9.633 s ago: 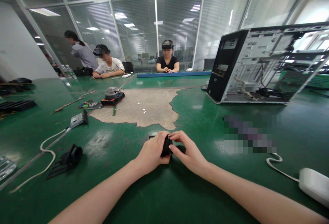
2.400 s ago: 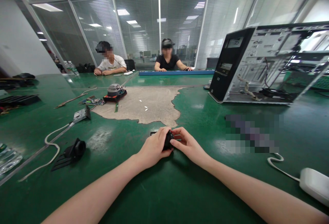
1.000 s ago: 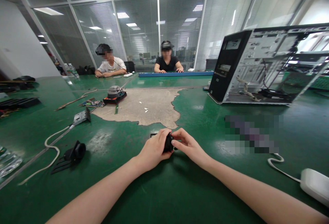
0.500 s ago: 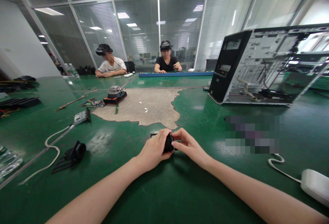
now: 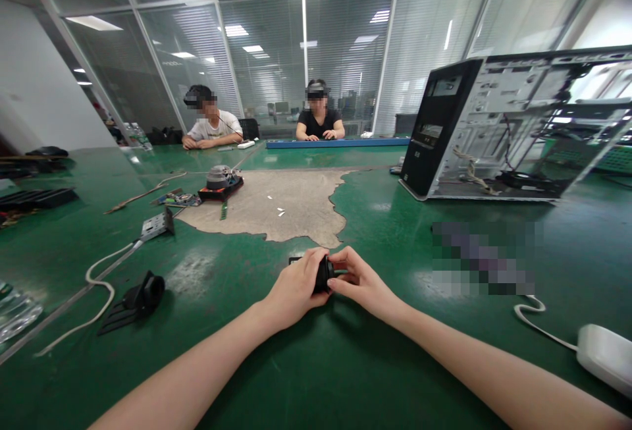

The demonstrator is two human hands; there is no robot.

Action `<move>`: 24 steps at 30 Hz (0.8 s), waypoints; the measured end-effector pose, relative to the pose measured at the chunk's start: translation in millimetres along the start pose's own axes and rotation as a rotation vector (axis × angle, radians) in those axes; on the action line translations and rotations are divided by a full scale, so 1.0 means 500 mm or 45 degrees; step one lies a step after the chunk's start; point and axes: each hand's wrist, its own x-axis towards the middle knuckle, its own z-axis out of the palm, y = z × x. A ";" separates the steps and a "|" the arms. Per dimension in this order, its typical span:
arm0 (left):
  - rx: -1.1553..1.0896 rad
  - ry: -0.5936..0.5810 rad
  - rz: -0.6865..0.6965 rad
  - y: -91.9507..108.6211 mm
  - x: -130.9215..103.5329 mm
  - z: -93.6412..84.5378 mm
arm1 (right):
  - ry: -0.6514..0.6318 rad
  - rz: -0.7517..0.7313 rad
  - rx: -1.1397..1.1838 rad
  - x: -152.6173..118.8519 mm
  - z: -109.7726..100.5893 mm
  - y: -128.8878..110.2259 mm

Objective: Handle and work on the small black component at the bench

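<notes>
My left hand (image 5: 300, 280) is closed around a small black part with a rounded end (image 5: 323, 276), low over the green table in front of me. Its exact kind is hard to make out, since my fingers cover much of it. On the part's right side, the thumb and fingers of my right hand (image 5: 356, 275) pinch its rounded end. A dark corner of the part sticks out beyond my left knuckles. To the left on the table lies a black plastic piece with a round collar and flat slats (image 5: 135, 301).
An opened black computer case (image 5: 444, 134) stands at the right. A white power strip (image 5: 605, 354) with a cord lies at the right edge. Circuit boards (image 5: 178, 198), a fan-like heatsink (image 5: 221, 180) and a metal bracket (image 5: 157, 224) lie at the left. Two people sit across the table.
My right thumb has shifted slightly down and left along the black part's rounded end. My left hand keeps its grip. The person opposite in black has lowered a hand to the table.
</notes>
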 end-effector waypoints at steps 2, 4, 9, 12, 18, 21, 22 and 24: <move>-0.001 0.007 -0.006 0.000 0.000 0.001 | 0.012 -0.017 0.005 -0.001 0.000 0.000; -0.008 0.014 -0.008 0.000 0.000 0.001 | 0.029 -0.016 0.016 0.001 0.001 0.002; -0.011 0.018 -0.001 -0.001 0.001 0.000 | 0.072 0.061 -0.029 0.007 0.004 0.005; -0.009 0.024 0.006 -0.002 0.001 0.000 | 0.027 0.046 -0.048 0.005 0.003 0.002; -0.004 0.019 0.014 -0.003 0.000 0.002 | -0.006 -0.027 -0.027 -0.001 0.001 0.000; 0.002 0.018 0.009 -0.002 0.001 0.001 | 0.032 -0.008 -0.015 0.002 0.002 0.007; 0.005 0.016 0.005 -0.001 0.001 0.001 | 0.045 0.004 -0.021 0.004 0.003 0.009; 0.011 0.008 -0.002 0.000 0.002 0.000 | 0.064 0.029 -0.043 0.005 0.003 0.011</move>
